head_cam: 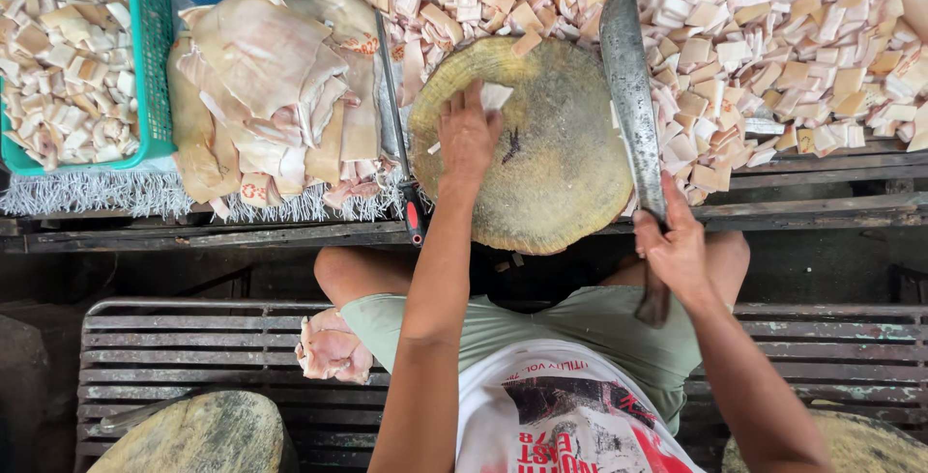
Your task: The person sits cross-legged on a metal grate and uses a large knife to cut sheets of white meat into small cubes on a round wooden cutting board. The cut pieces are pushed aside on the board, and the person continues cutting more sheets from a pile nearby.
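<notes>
On the desk (pixel 290 234), from the left: a green basket (pixel 150 57) of cut pieces, a stack of pork skin sheets (pixel 266 96), then a round block (pixel 551 154). The left hand (pixel 467 135) lies flat and open on the block beside a white scrap (pixel 496 96). The right hand (pixel 674 251) is clenched around a cleaver (pixel 630 86), blade resting at the block's right edge, cubes (pixel 773 38) heaped beyond. Chopping looks paused.

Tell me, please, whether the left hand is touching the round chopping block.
Touching. The head view shows the left hand pressed flat on the round chopping block, fingers spread on its surface with no gap.
</notes>
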